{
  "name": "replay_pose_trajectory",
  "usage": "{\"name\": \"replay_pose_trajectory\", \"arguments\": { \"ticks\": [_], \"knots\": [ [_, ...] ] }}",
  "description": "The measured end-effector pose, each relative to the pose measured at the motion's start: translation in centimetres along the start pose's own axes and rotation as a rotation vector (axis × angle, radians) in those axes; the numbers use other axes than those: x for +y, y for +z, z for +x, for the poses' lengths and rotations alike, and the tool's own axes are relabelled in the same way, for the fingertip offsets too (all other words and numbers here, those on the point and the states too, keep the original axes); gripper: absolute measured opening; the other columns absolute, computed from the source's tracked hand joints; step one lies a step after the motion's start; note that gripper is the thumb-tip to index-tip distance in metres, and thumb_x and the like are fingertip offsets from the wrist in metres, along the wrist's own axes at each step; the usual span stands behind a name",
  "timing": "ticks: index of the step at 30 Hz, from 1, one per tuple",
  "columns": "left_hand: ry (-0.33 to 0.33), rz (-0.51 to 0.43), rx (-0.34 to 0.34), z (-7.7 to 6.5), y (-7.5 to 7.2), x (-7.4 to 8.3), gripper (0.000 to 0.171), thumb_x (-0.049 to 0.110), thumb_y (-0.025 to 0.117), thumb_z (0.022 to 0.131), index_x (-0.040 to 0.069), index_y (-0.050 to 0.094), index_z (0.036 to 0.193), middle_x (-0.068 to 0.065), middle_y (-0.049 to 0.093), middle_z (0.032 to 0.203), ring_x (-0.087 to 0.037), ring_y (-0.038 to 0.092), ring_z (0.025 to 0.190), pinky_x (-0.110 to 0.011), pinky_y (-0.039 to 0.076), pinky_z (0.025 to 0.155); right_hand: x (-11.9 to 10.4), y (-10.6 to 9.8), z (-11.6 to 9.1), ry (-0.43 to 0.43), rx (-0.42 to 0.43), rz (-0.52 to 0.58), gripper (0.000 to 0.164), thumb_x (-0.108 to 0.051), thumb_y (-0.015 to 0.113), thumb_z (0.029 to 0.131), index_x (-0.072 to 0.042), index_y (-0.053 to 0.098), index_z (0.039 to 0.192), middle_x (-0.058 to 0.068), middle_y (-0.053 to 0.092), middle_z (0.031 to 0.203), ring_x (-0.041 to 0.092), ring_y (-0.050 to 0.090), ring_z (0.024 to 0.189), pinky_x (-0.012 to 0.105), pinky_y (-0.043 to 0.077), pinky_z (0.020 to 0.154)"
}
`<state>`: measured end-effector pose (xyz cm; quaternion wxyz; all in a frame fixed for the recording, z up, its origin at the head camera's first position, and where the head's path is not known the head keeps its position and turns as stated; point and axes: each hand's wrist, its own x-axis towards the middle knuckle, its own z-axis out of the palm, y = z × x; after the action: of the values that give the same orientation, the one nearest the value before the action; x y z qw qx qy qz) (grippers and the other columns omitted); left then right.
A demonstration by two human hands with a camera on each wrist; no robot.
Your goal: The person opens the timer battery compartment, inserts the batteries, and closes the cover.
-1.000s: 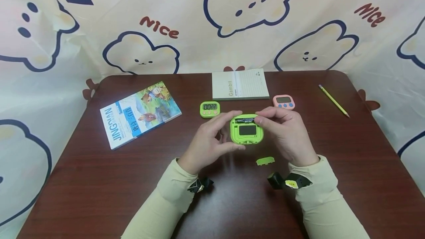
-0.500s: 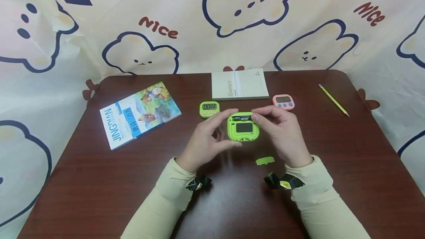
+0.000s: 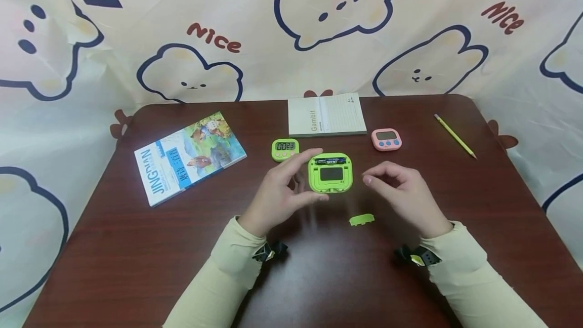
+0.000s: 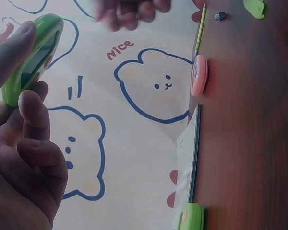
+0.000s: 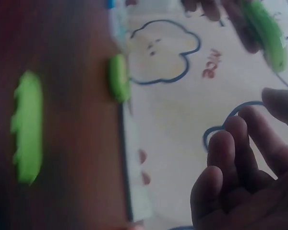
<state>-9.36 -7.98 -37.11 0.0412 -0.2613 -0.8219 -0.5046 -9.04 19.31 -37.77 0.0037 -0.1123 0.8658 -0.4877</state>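
In the head view my left hand (image 3: 280, 186) holds a green digital timer (image 3: 330, 185) by its left edge, above the table. The timer's back faces up with its battery slot uncovered, and a dark battery (image 3: 330, 161) lies in the slot. To the right of the timer and apart from it hovers my right hand (image 3: 407, 194), fingers loosely curled. The right wrist view shows nothing between the right thumb and fingers (image 5: 223, 148). A loose green battery cover (image 3: 362, 219) lies on the table below the hands.
Another green timer (image 3: 285, 150) reads 00:23. A pink timer (image 3: 386, 139), a notebook (image 3: 327, 114), a picture-covered book (image 3: 190, 158) and a pencil (image 3: 455, 136) lie around the brown table (image 3: 136, 267). A small dark, shiny object (image 4: 221, 16) shows in the left wrist view.
My right hand has come off the timer's upper right corner and moved right. The left hand, still holding the timer, has shifted slightly left. The standing timer's display went from 22 to 23.
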Motion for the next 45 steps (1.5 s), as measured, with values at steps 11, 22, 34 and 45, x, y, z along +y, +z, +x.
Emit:
{"name": "replay_pose_trajectory", "arguments": {
  "ticks": [11, 22, 34, 45],
  "knots": [
    [0.003, -0.005, 0.011, -0.3, -0.1, -0.1, 0.077, 0.02, 0.089, 0.077, 0.02, 0.052, 0.144, 0.003, 0.057, 0.096, -0.012, 0.05, 0.069, -0.026, 0.046, 0.057, 3.4, 0.1, -0.4, -0.032, -0.199, -0.185, 0.017, -0.015, 0.079, 0.088, -0.014, 0.075, 0.104, -0.008, 0.067, 0.092, 0.014, 0.059, 0.081, 0.026, 0.051, 0.069],
    [0.016, -0.015, 0.018, -0.3, -0.2, 0.0, 0.078, 0.02, 0.09, 0.077, 0.018, 0.052, 0.145, 0.003, 0.056, 0.099, -0.012, 0.05, 0.071, -0.027, 0.047, 0.058, 4.8, 1.0, -0.5, 0.011, -0.431, -0.358, 0.018, -0.016, 0.083, 0.081, -0.019, 0.076, 0.097, -0.011, 0.063, 0.089, 0.009, 0.056, 0.077, 0.027, 0.049, 0.069],
    [0.017, -0.04, 0.013, -0.2, -0.3, 0.1, 0.077, 0.021, 0.089, 0.077, 0.019, 0.051, 0.144, 0.004, 0.06, 0.109, -0.013, 0.051, 0.073, -0.033, 0.05, 0.058, 4.3, 1.3, -0.5, -0.003, -0.408, -0.355, 0.016, -0.011, 0.079, 0.083, -0.021, 0.068, 0.082, -0.012, 0.061, 0.074, 0.008, 0.055, 0.067, 0.025, 0.047, 0.061],
    [0.036, -0.054, 0.005, -0.1, -0.3, 0.1, 0.077, 0.021, 0.089, 0.078, 0.017, 0.052, 0.145, 0.004, 0.06, 0.109, -0.012, 0.051, 0.069, -0.029, 0.049, 0.057, 2.1, 1.7, -0.1, -0.11, -0.104, -0.238, 0.013, -0.011, 0.077, 0.089, -0.021, 0.077, 0.098, -0.012, 0.07, 0.091, 0.008, 0.06, 0.082, 0.026, 0.051, 0.073]
  ]
}}
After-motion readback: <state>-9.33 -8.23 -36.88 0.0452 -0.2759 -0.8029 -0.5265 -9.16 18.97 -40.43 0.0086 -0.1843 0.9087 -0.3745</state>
